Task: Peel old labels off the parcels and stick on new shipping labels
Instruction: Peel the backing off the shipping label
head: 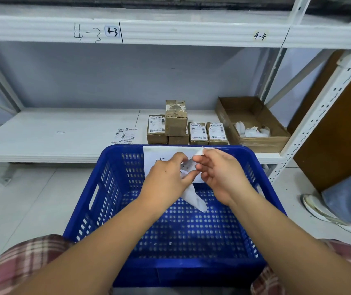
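Both hands meet over the blue plastic basket [110,201]. My left hand [166,179] pinches a white label strip [194,198] whose backing hangs down into the basket. My right hand [217,173] pinches the strip's upper end, which sticks up above the fingers. On the shelf behind stand several small brown parcels [157,133]; three carry white shipping labels. One parcel [176,118] stacked on another shows torn label remains. Loose new labels [125,135] lie on the shelf to the left of the parcels.
An open cardboard box [255,143] with crumpled white paper scraps sits at the shelf's right end. A white paper sheet [155,154] hangs on the basket's far wall. The white shelf [42,135] spreads left. A shoe [328,216] lies on the floor at right.
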The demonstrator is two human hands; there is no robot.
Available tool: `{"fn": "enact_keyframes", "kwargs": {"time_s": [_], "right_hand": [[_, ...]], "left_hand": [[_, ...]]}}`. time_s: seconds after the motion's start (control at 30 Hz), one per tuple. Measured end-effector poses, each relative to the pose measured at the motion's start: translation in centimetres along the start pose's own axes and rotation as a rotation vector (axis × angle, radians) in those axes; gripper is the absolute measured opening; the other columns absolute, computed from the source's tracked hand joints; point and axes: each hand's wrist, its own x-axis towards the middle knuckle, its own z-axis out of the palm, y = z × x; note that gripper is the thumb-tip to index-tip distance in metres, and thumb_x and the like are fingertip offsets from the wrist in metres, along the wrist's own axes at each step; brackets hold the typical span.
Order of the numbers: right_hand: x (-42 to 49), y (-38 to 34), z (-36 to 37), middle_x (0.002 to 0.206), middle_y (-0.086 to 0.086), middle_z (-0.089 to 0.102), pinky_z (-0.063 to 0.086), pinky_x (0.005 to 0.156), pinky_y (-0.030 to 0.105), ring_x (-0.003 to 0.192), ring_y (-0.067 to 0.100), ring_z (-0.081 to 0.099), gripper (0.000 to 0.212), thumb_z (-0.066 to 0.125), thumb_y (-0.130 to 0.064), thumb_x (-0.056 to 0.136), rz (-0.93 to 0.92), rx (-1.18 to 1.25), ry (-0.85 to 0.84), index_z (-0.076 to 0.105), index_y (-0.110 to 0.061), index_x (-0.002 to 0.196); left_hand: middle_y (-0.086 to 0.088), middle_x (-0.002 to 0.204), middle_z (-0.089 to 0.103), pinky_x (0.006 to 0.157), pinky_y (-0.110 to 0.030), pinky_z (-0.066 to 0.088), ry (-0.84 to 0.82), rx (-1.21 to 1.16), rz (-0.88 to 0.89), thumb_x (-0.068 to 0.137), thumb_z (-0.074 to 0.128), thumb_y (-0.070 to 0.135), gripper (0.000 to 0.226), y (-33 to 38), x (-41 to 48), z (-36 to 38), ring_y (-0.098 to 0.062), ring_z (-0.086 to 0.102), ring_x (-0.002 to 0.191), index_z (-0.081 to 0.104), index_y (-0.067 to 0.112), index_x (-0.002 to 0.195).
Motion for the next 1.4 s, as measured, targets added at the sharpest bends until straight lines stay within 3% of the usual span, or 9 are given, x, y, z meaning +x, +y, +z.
{"fn": "enact_keyframes", "kwargs": {"time_s": [0.2, 0.37, 0.53, 0.7, 0.83, 0.97, 1.1, 1.2, 1.4], "right_hand": [[0.2, 0.2, -0.2, 0.070, -0.003, 0.068, 0.046, 0.057, 0.017, 0.068, 0.010, 0.060, 0.016, 0.053, -0.017, 0.100, -0.007, -0.047, -0.016, 0.065, -0.014, 0.090], [0.2, 1.0, -0.3, 0.089, -0.011, 0.068, 0.047, 0.081, 0.022, 0.085, -0.002, 0.061, 0.012, 0.063, -0.039, 0.091, -0.305, -0.613, -0.170, 0.068, -0.028, 0.093], [0.4, 1.6, -0.6, 0.076, -0.009, 0.060, 0.044, 0.067, 0.025, 0.071, 0.006, 0.054, 0.011, 0.068, -0.033, 0.089, -0.444, -1.076, -0.110, 0.067, -0.022, 0.092], [2.0, -0.1, -2.1, 0.077, -0.013, 0.057, 0.038, 0.061, 0.017, 0.070, 0.000, 0.051, 0.006, 0.067, -0.027, 0.091, -0.370, -1.142, -0.127, 0.063, -0.024, 0.087], [6.6, -2.3, -4.8, 0.084, -0.001, 0.061, 0.042, 0.062, 0.020, 0.073, 0.012, 0.054, 0.010, 0.063, -0.009, 0.091, -0.248, -0.898, 0.021, 0.066, -0.016, 0.085], [13.2, -2.8, -9.8, 0.096, 0.014, 0.055, 0.040, 0.066, 0.026, 0.088, 0.022, 0.049, 0.018, 0.056, 0.003, 0.087, -0.168, -0.535, 0.385, 0.063, -0.001, 0.103], [18.1, -2.2, -13.7, 0.110, 0.009, 0.053, 0.043, 0.077, 0.029, 0.100, 0.025, 0.053, 0.025, 0.052, 0.000, 0.093, -0.184, -0.606, 0.641, 0.050, -0.013, 0.114], [21.6, -1.3, -15.3, 0.112, 0.012, 0.061, 0.044, 0.084, 0.028, 0.108, 0.029, 0.059, 0.018, 0.049, 0.002, 0.094, -0.227, -0.721, 0.727, 0.056, -0.014, 0.090], [26.9, -1.2, -16.1, 0.126, 0.008, 0.063, 0.036, 0.078, 0.008, 0.108, 0.021, 0.058, 0.035, 0.041, 0.006, 0.098, -0.286, -0.669, 0.799, 0.065, -0.007, 0.119]], "left_hand": [[0.003, 0.050, 0.051, 0.054, -0.028, 0.047, -0.013, -0.194, -0.114, 0.095, 0.053, 0.021, 0.012, -0.3, 0.5, 0.4, -0.017, 0.054, 0.045, 0.064, 0.020, 0.099], [-0.004, 0.047, 0.058, 0.045, -0.021, 0.049, 0.093, -0.519, -0.357, 0.094, 0.055, 0.019, 0.015, -0.8, 1.3, 0.2, -0.011, 0.055, 0.037, 0.066, 0.020, 0.084], [0.003, 0.049, 0.055, 0.044, -0.017, 0.038, 0.206, -0.642, -0.477, 0.093, 0.056, 0.019, 0.014, -1.9, 2.1, 0.4, -0.010, 0.048, 0.037, 0.068, 0.013, 0.090], [0.005, 0.078, 0.067, 0.070, -0.031, 0.048, 0.281, -0.505, -0.489, 0.091, 0.057, 0.029, 0.015, -3.3, 3.2, 0.1, -0.015, 0.061, 0.071, 0.070, 0.022, 0.093], [-0.003, 0.104, 0.065, 0.076, -0.034, 0.053, 0.258, -0.389, -0.444, 0.083, 0.061, 0.039, 0.014, -4.5, 5.2, 0.4, -0.020, 0.063, 0.084, 0.070, 0.028, 0.084], [0.000, 0.091, 0.065, 0.065, -0.025, 0.043, 0.189, -0.373, -0.386, 0.085, 0.065, 0.024, 0.010, -4.1, 7.6, 1.7, -0.017, 0.059, 0.081, 0.066, 0.020, 0.076], [0.012, 0.075, 0.063, 0.054, -0.020, 0.037, 0.099, -0.344, -0.335, 0.089, 0.062, 0.021, 0.010, -3.6, 9.9, 3.9, -0.005, 0.053, 0.063, 0.065, 0.016, 0.081], [0.014, 0.072, 0.062, 0.049, -0.015, 0.037, 0.023, -0.370, -0.318, 0.089, 0.062, 0.020, 0.009, -3.6, 11.6, 6.4, 0.002, 0.054, 0.055, 0.065, 0.017, 0.081], [0.007, 0.076, 0.067, 0.062, -0.024, 0.041, -0.061, -0.540, -0.378, 0.087, 0.065, 0.015, 0.013, -4.0, 14.2, 11.2, -0.010, 0.058, 0.068, 0.065, 0.017, 0.074]]}}
